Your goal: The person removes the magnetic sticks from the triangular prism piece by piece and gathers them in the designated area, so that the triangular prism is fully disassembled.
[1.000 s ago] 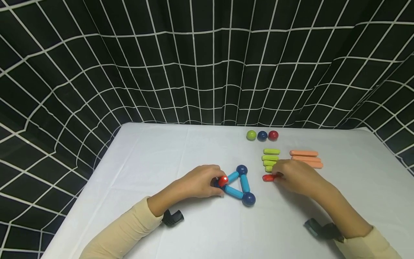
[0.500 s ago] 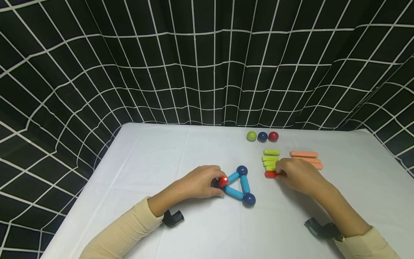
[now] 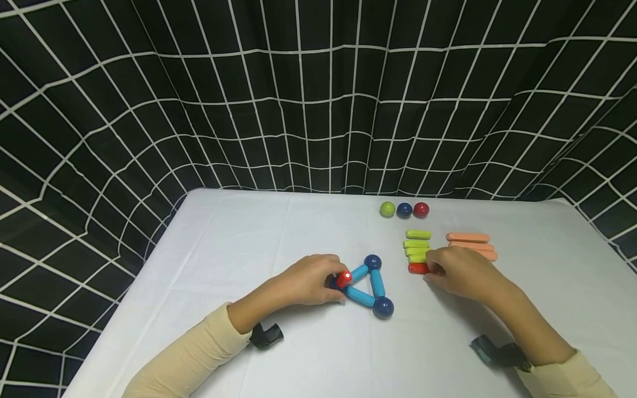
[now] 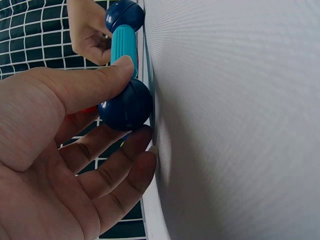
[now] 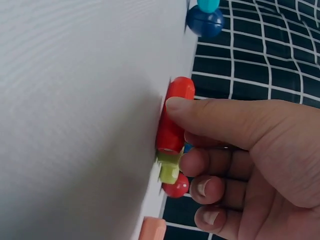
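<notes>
My left hand (image 3: 309,280) grips the dark blue ball (image 4: 126,106) at the left corner of a flat triangle of light blue building rods (image 3: 377,282) and dark blue balls. A red rod (image 3: 344,278) points up from that corner, between thumb and fingers. In the left wrist view the thumb lies over the ball and the end of a light blue rod. On the right, my right hand (image 3: 460,270) pinches another red rod (image 5: 174,117) lying on the table, the thumb pressed on its side. This rod lies alongside the nearest of several yellow-green rods (image 3: 417,243); its right end is hidden.
A green ball (image 3: 387,209), a blue ball (image 3: 404,210) and a red ball (image 3: 421,209) line up near the far edge. Orange rods (image 3: 468,237) lie behind the right hand. Black cloth with white grid lines (image 3: 298,110) hangs behind the white table (image 3: 249,237).
My right hand has shifted the red rod away from me and slightly rightward, up against the yellow-green rods. The left hand and the triangle have stayed in place.
</notes>
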`<state>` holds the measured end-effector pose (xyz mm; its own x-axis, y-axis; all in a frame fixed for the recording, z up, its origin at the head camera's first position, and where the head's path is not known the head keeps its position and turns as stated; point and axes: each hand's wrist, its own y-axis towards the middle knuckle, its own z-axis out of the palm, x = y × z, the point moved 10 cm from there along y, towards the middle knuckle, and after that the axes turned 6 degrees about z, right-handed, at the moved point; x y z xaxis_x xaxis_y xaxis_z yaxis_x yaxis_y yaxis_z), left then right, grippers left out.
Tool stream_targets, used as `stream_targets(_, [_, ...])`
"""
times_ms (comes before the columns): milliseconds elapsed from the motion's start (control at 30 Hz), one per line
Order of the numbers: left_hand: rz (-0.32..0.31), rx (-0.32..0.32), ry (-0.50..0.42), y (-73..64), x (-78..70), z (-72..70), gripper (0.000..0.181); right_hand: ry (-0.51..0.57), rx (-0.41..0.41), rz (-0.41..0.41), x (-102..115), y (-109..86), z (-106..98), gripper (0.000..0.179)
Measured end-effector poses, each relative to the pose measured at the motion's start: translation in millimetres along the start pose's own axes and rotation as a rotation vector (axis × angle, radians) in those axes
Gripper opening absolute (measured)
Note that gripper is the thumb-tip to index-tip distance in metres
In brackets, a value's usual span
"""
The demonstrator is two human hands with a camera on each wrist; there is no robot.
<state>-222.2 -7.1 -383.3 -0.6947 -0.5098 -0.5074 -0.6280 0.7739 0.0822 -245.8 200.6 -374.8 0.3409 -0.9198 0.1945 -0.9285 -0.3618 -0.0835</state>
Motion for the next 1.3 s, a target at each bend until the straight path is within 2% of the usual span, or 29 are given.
stream_targets(200, [0.0,0.001,0.005,0.7,-0.1,-0.3,0.03,0.026,-0.027,-0.046,8.2,-0.7,-2.9,0.017])
stream_targets(367, [-0.007,0.002,-0.006,0.1,0.3,-0.2,0.031,0.044,-0.03,-0.093,25.7,-3.4,-4.5,0.011])
stream_targets(467, [-0.007,0.002,-0.009,0.1,0.3,-0.4,0.031,0.052,-0.028,-0.135,40.6,-7.6,-7.2,0.017])
stream_targets(600, [-0.01,-0.002,-0.013,-0.3,0.3,-1.6,0.032,0.077,-0.056,-0.237,67.3,-11.8,-14.0,0.022])
stream_targets(767, [0.003,-0.005,-0.019,0.2,0.1,-1.6,0.033,0.13,-0.1,-0.341,100.3,-9.2,-19.7,0.009])
stream_targets(1000, [0.032,-0.014,-0.027,0.5,0.2,-0.6,0.028,0.197,-0.137,-0.499,147.8,-1.3,-15.8,0.021])
stream_targets(1200, [0.015,-0.031,-0.015,0.8,1.4,-3.5,0.024,0.185,-0.285,-0.694,183.5,-15.0,-17.5,0.021])
stream_targets(1300, [0.005,-0.034,-0.019,0.9,2.8,-3.9,0.025,0.23,-0.318,-0.753,190.9,-21.9,-21.7,0.022])
